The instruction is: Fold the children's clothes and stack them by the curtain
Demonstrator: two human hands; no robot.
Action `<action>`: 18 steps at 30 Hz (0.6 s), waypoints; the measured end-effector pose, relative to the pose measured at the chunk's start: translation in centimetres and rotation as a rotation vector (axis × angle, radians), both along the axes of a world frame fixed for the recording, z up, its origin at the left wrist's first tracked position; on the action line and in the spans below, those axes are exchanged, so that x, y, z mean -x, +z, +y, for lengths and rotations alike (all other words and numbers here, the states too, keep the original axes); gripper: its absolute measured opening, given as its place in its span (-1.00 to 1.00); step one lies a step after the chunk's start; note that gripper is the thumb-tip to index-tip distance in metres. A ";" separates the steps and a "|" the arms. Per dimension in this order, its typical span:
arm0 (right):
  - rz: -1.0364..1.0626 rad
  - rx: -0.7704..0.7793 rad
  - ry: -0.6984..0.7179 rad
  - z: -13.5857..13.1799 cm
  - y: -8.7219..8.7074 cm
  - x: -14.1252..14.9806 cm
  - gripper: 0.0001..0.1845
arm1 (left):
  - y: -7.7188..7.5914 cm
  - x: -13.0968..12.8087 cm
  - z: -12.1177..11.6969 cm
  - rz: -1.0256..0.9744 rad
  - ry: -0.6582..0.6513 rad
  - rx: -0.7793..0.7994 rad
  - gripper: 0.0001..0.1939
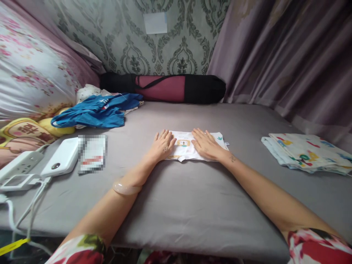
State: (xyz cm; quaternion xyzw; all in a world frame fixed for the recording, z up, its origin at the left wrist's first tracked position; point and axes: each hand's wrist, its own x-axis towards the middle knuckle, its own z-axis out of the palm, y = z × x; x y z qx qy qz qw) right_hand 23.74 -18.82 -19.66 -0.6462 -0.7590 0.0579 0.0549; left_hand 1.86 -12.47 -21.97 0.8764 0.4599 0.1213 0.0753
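Note:
A small white garment with a colourful print [183, 143] lies folded flat on the grey sheet [176, 205], in the middle of the view. Flat on its left end rests my left hand [164, 145], fingers stretched out and pointing away from me. My right hand [206, 145] lies spread on the garment's right part, palm down. Both hands press on the cloth without gripping it. Between them the print shows a small figure in an orange frame. The cloth under my palms is hidden.
At right lies a stack of folded printed clothes [308, 152]. A blue garment [101, 110] tops a loose heap at the back left. Near left are a white power bank [61, 157], a power strip [20, 167] and cables. A long black-and-maroon bag [165, 88] lies along the wall.

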 end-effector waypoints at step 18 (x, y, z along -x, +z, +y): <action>0.074 0.052 0.088 1.3 -0.1 3.2 -0.27 | -0.7 0.2 1.0 -0.090 0.054 0.094 -0.53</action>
